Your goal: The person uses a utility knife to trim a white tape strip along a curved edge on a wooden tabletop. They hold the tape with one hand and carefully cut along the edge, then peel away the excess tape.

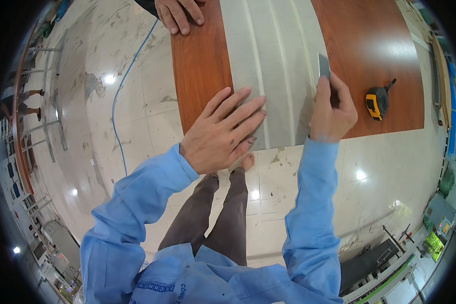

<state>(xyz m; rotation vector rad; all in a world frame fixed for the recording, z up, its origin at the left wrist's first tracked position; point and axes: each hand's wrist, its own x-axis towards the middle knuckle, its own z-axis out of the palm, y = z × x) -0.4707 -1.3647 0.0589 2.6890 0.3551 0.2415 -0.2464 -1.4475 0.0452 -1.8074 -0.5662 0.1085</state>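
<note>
My left hand (222,130) lies with its fingers spread across the left edge of a grey sheet (276,61) and the red-brown wood board (202,66) beneath it. Several pale lines run lengthwise along this sheet. My right hand (334,109) is closed, gripping a small flat grey plate with a light edge (324,66); it is held upright near the sheet's right edge. Whether the plate touches the surface I cannot tell. To the right of that hand, a yellow and black tape measure (376,104) rests on the glossy wood.
At the board's far left edge rests another person's hand (180,12). A blue hose (117,101) trails over the worn tiled floor (147,91) on the left. Metal frames (50,101) stand farther left; machine equipment (375,258) is at the lower right.
</note>
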